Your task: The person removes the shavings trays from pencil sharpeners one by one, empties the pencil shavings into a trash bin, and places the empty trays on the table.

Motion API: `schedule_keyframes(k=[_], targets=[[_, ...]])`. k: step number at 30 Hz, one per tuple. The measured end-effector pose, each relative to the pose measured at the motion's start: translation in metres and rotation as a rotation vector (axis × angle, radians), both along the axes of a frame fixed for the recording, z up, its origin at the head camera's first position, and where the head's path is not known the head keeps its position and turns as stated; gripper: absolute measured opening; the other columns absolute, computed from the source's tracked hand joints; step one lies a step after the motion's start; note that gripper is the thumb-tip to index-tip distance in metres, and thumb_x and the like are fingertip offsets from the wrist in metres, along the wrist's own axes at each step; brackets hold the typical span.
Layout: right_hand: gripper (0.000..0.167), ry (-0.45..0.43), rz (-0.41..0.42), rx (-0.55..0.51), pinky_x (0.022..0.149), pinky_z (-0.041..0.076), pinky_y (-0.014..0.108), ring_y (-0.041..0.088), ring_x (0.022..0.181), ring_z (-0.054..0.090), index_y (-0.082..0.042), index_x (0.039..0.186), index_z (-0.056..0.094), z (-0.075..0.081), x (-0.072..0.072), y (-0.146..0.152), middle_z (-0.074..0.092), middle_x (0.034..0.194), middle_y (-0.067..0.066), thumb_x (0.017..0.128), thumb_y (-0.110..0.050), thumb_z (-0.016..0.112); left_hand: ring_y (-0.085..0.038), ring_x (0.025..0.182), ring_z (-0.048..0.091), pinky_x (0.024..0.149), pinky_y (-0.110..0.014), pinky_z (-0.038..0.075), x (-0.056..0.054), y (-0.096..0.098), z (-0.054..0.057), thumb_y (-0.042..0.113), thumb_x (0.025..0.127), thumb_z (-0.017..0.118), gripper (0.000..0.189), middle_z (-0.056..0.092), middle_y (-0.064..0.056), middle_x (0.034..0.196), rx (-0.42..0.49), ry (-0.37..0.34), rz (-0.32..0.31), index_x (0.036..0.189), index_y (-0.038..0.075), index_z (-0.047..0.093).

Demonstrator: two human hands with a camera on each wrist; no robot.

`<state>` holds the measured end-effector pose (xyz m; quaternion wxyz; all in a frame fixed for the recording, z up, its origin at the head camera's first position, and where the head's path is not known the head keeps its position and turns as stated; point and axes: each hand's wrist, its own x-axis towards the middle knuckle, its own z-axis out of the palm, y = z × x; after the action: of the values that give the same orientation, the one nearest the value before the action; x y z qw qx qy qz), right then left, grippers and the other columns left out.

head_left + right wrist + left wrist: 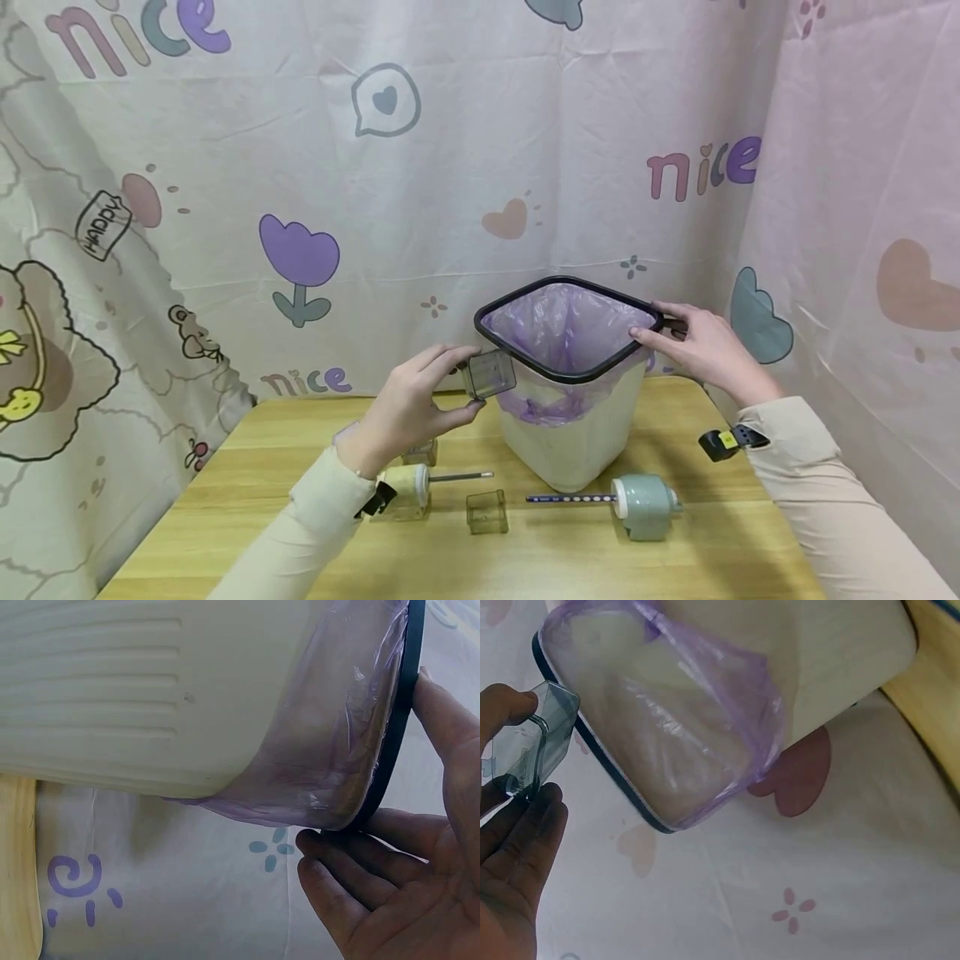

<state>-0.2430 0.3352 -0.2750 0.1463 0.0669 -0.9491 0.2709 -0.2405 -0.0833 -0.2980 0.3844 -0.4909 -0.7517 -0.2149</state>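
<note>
My left hand pinches a small clear plastic box between thumb and fingers, tilted beside the rim of a white trash bin. In the left wrist view the clear box appears see-through, with nothing visible inside. A purple bag lines the bin, folded out under its black rim. At the opposite corner my right hand grips that rim, thumb on one side and fingers on the other. The bin leans on the table; the right wrist view shows the right hand at its corner.
On the wooden table lie a yellow sharpener with a grey pencil, and a blue-green sharpener with a blue pencil. Another clear box stands between them. A further small box is partly hidden behind the left hand.
</note>
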Motion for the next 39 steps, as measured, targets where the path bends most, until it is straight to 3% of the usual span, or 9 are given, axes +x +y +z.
schedule_keyframes(k=[12,21,31,39], targets=[[0.086,0.021,0.004,-0.013,0.110,0.047,0.070,0.054,0.136,0.057,0.002,0.159,0.046,-0.002,-0.001,0.000,0.056,0.151,0.036,0.101,-0.057,0.066,-0.022,0.100,0.075,0.088,-0.032,0.067,0.007,-0.010,-0.034,0.008,0.071,0.097,0.070,0.076,-0.012,0.120,0.059,-0.144,-0.051,0.134,0.000,0.066],[0.083,0.028,0.010,-0.035,0.114,0.043,0.071,0.054,0.142,0.053,0.002,0.161,0.043,-0.005,0.005,-0.001,0.052,0.156,0.034,0.104,-0.054,0.064,-0.017,0.097,0.078,0.090,-0.031,0.065,0.012,-0.013,-0.059,0.018,0.071,0.099,0.072,0.080,-0.007,0.120,0.060,-0.243,-0.001,0.135,0.005,0.068],[0.084,0.006,0.002,-0.060,0.114,0.046,0.069,0.054,0.137,0.057,0.004,0.164,0.036,-0.022,0.023,0.005,0.054,0.153,0.035,0.106,-0.051,0.062,-0.015,0.093,0.079,0.086,-0.025,0.066,0.019,-0.006,-0.085,0.014,0.075,0.097,0.064,0.081,-0.010,0.112,0.052,-0.485,-0.082,0.131,0.002,0.069],[0.080,0.002,0.010,-0.064,0.111,0.049,0.069,0.053,0.133,0.062,0.004,0.162,0.039,-0.043,0.032,0.011,0.055,0.151,0.035,0.107,-0.050,0.062,-0.009,0.092,0.078,0.086,-0.025,0.066,0.029,-0.002,-0.103,0.019,0.080,0.095,0.056,0.082,-0.003,0.109,0.041,-0.657,-0.061,0.129,0.006,0.071]])
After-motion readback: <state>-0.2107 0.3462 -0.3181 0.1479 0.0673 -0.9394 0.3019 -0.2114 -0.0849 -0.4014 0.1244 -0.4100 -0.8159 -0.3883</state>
